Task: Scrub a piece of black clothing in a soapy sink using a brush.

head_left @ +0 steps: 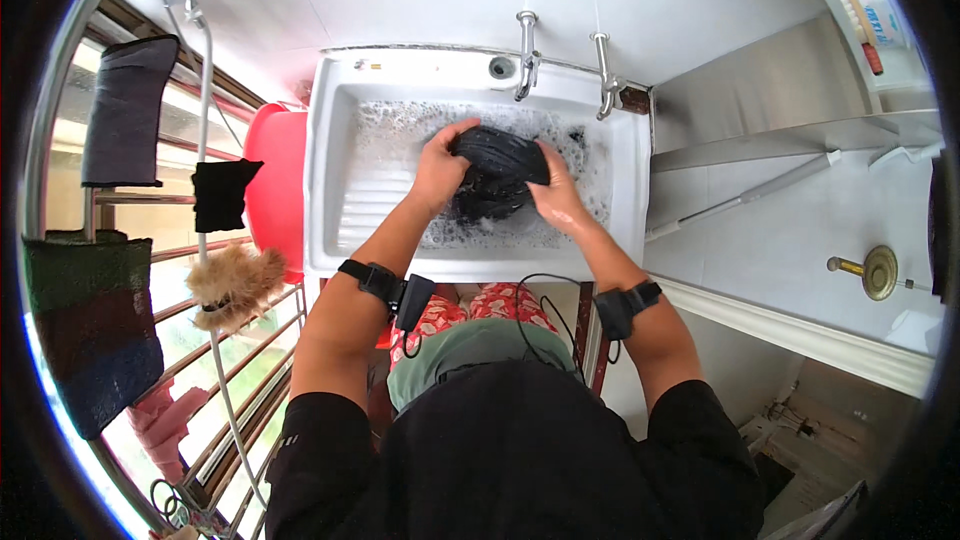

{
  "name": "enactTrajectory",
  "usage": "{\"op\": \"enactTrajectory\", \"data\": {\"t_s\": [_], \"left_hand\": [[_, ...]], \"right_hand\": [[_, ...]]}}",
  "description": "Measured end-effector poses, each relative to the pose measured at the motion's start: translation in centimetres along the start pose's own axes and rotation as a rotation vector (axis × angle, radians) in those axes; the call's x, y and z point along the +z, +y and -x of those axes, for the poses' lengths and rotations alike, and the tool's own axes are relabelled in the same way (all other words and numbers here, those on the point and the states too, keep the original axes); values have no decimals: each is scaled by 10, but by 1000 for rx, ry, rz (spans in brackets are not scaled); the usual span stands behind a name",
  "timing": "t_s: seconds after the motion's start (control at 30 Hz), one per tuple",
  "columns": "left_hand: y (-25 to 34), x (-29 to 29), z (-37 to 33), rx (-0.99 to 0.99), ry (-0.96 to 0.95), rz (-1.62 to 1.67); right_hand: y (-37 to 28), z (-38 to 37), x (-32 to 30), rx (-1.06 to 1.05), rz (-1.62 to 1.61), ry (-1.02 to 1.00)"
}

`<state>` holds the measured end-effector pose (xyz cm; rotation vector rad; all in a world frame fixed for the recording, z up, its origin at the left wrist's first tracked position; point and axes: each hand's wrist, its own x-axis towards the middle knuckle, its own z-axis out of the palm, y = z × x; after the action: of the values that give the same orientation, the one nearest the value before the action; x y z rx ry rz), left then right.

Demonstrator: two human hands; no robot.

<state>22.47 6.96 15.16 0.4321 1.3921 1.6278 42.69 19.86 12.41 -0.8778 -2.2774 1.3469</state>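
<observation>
A dark, wet, bunched cloth garment [497, 172] is gripped at the frame's centre, over a white rectangular wash sink [335, 140]. The left hand [440, 168] and right hand [558, 198] are each clamped on it. Suds coat the basin, so washing seems underway, with rinsing judged undone. Two metal taps [527, 55] stand just above; a red plastic basin [277, 180] sits left.

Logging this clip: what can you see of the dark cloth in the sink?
The cloth is black, wet fabric, bunched into a wrinkled lump. It is held just above suds in the white sink, below the taps. The left hand grips its left side, the right hand its right. Its lower part hangs toward the foam.
</observation>
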Motion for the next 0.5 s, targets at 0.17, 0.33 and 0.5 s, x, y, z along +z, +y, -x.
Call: {"op": "enactTrajectory", "data": {"t_s": [0.17, 0.33, 0.5], "left_hand": [[-93, -17, -12, 23, 131, -720], [-149, -19, -22, -96, 129, -1066], [-202, -4, -44, 63, 35, -1041]], "right_hand": [[49, 22, 30, 92, 462, -201], [93, 23, 56, 66, 773, -426], [156, 16, 73, 53, 889, -595]]}}
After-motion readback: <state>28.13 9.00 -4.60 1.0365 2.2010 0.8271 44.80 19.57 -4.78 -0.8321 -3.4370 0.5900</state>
